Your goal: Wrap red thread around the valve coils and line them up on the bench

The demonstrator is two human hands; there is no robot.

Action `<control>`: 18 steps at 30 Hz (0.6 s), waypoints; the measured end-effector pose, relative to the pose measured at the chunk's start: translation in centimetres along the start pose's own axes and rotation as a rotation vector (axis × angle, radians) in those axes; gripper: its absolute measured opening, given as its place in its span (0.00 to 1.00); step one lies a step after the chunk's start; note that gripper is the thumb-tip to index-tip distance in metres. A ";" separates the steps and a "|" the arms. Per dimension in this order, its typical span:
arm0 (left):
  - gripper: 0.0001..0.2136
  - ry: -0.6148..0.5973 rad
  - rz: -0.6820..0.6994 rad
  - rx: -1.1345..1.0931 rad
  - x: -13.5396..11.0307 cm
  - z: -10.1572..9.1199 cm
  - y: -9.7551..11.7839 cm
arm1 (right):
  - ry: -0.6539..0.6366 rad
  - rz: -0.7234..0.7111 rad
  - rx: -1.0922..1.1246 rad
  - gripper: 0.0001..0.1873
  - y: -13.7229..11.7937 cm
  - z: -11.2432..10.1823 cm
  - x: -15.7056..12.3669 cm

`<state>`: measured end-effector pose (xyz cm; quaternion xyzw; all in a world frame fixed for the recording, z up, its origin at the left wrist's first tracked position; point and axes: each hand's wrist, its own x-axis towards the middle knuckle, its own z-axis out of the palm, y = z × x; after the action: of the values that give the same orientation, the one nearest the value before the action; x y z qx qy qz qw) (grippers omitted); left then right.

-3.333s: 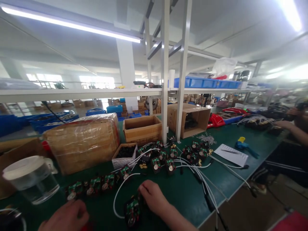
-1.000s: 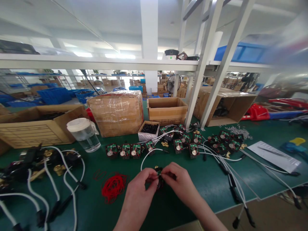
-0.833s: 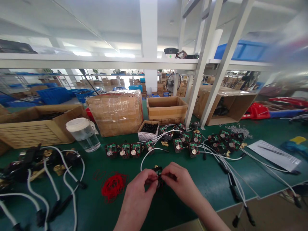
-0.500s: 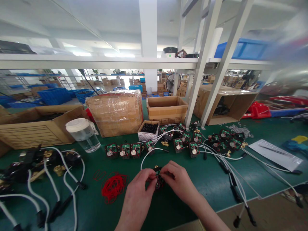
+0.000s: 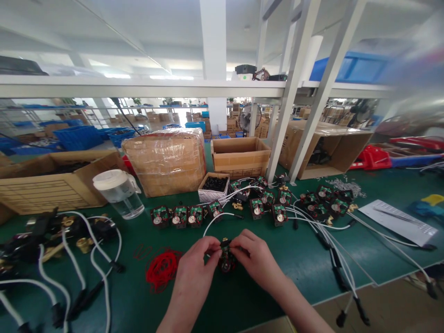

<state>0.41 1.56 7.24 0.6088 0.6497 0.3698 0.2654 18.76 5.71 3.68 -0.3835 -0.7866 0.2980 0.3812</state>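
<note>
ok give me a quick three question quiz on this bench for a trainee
1. Multiple choice: what lies on the green mat just left of the left hand? A) a pile of red rings B) a yellow tape roll C) a hammer
2. True or false: the clear jug stands upright with its white lid on.
3. Short answer: which hands pinch the small black assembly?
Key: 1 A. 2 true. 3 both, the left hand and the right hand.
</note>
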 end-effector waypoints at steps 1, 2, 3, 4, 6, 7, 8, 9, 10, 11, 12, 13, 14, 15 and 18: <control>0.05 -0.005 -0.001 0.004 0.1 0.0 -0.1 | -0.001 -0.003 -0.014 0.08 0.0 0.0 0.0; 0.05 -0.005 0.004 0.010 0.2 0.1 -0.2 | -0.001 -0.005 -0.029 0.08 0.1 0.0 0.0; 0.05 -0.004 0.014 0.018 0.3 0.2 -0.4 | 0.000 -0.007 -0.043 0.08 0.1 0.1 0.0; 0.06 0.000 0.032 0.027 0.3 0.3 -0.6 | 0.002 -0.009 -0.054 0.08 0.1 0.1 0.0; 0.06 0.004 0.081 0.055 0.4 0.5 -0.9 | 0.006 -0.016 -0.065 0.08 0.2 0.2 -0.1; 0.06 0.002 0.105 0.075 0.4 0.5 -1.0 | 0.008 -0.020 -0.067 0.08 0.2 0.3 -0.1; 0.06 -0.004 0.129 0.099 0.4 0.6 -1.1 | 0.011 -0.024 -0.068 0.08 0.3 0.4 -0.1; 0.06 -0.011 0.152 0.125 0.4 0.6 -1.1 | 0.018 -0.027 -0.070 0.08 0.3 0.5 -0.1; 0.06 -0.016 0.171 0.153 0.4 0.6 -1.1 | 0.025 -0.029 -0.075 0.08 0.3 0.6 -0.1; 0.06 -0.019 0.187 0.181 0.4 0.6 -1.1 | 0.034 -0.029 -0.081 0.08 0.3 0.7 -0.1; 0.06 -0.020 0.201 0.209 0.4 0.6 -1.1 | 0.042 -0.029 -0.090 0.08 0.3 0.8 -0.1; 0.07 -0.019 0.212 0.235 0.5 0.6 -1.1 | 0.049 -0.030 -0.103 0.08 0.3 0.9 -0.1; 0.07 -0.020 0.219 0.259 0.5 0.6 -1.1 | 0.050 -0.030 -0.120 0.08 0.3 1.0 -0.1; 0.07 -0.021 0.224 0.279 0.5 0.6 -1.1 | 0.049 -0.029 -0.138 0.08 0.2 1.1 -0.1; 0.08 -0.032 0.230 0.318 0.6 0.6 -1.0 | 0.043 -0.031 -0.196 0.08 0.1 1.3 -0.1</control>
<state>0.27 2.23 6.15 0.7192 0.6217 0.2806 0.1320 17.78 5.44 2.93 -0.4132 -0.8095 0.2055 0.3630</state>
